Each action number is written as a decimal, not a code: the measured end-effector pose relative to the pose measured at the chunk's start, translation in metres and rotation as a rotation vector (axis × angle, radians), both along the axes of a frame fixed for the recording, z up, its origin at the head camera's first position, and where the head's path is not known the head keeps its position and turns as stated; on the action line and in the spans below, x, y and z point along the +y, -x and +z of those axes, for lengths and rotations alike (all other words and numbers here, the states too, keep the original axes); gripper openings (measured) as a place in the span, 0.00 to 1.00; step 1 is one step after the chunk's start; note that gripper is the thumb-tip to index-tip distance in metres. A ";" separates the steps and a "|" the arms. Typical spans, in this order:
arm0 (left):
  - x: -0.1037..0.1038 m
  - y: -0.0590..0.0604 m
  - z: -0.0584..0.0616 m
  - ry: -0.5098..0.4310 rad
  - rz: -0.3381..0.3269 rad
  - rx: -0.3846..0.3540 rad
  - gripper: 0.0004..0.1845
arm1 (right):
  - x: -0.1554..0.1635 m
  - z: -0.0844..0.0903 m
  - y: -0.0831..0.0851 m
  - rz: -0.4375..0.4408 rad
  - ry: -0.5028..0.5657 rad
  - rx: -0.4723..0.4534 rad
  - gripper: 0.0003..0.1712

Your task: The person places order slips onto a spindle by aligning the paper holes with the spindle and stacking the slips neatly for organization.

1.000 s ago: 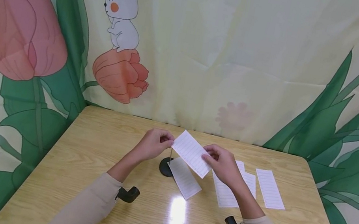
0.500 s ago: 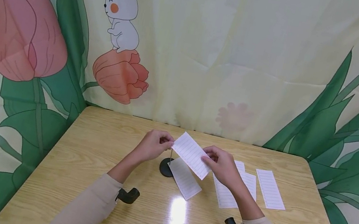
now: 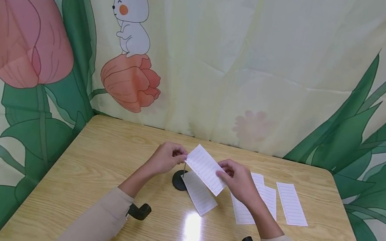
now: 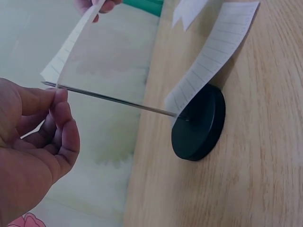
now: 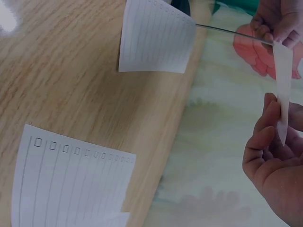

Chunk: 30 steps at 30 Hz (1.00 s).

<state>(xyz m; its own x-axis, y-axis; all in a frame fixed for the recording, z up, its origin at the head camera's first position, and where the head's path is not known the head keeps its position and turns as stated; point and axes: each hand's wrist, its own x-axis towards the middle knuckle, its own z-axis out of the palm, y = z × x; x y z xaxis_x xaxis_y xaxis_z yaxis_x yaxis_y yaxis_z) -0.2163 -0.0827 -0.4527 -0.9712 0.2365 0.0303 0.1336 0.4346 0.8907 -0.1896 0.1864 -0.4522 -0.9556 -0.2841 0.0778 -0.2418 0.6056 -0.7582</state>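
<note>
Grip left: left hand [image 3: 164,159] pinches near end of lined paper slip [image 3: 205,169], thumb and fingertips closed on it right at tip of spike [image 4: 113,99]; steadies paper where the pin meets it.
Grip right: right hand [image 3: 238,180] pinches far end of same slip between thumb and fingers [image 5: 265,137]; keeps slip taut and raised off the table, tilted, left end higher.
Slip position: held in air above spike holder base [image 3: 179,180], between both hands; left wrist view shows slip edge touching spike near its point, cannot tell if already pierced.
Spike holder: black round base [image 4: 199,125] flat on wooden table [image 3: 109,175], thin metal spike rising from its centre; weight of base likely keeps the pin upright.
Already on spike: one lined slip [image 3: 199,193] sits at bottom of spike against the base, free end lying out on table toward the person.
Loose slips: three more lined slips [image 3: 292,205] lie flat on table just right of right hand, partly overlapping, within easy reach.
Wrists: black wrist camera mounts [image 3: 138,211] on both beige sleeves.
Backdrop: tulip-and-rabbit printed curtain [image 3: 133,19] behind table.
</note>
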 end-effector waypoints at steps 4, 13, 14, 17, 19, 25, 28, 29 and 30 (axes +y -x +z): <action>0.000 0.002 -0.005 0.006 -0.002 -0.001 0.04 | 0.000 -0.004 -0.002 0.000 -0.003 -0.021 0.12; -0.001 0.005 -0.008 0.027 -0.005 -0.023 0.05 | 0.001 -0.018 -0.006 0.011 -0.039 -0.018 0.09; -0.001 0.005 -0.009 0.028 -0.009 -0.022 0.05 | 0.001 -0.019 -0.006 0.014 -0.045 -0.017 0.08; -0.001 0.006 -0.012 0.028 -0.022 -0.015 0.05 | 0.000 -0.024 -0.008 0.035 -0.061 -0.025 0.08; -0.002 0.007 -0.015 0.023 -0.025 -0.016 0.04 | 0.000 -0.026 -0.009 0.047 -0.067 -0.030 0.07; -0.001 0.008 -0.027 -0.008 0.003 -0.050 0.04 | -0.001 -0.032 -0.011 0.053 -0.082 -0.037 0.07; 0.000 0.008 -0.033 -0.019 0.013 -0.057 0.03 | -0.001 -0.036 -0.011 0.054 -0.108 -0.044 0.07; 0.000 0.008 -0.035 -0.020 0.017 -0.059 0.03 | -0.002 -0.037 -0.011 0.055 -0.113 -0.049 0.07; 0.000 0.008 -0.037 -0.022 0.020 -0.059 0.03 | -0.002 -0.039 -0.010 0.056 -0.117 -0.056 0.07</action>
<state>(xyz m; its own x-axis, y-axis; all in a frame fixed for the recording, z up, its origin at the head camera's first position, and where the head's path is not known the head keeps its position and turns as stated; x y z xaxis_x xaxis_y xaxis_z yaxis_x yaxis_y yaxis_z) -0.2239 -0.0824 -0.4900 -0.9760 0.2166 -0.0221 0.0720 0.4168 0.9062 -0.1791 0.1845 -0.4908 -0.9399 -0.3413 -0.0117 -0.2374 0.6776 -0.6960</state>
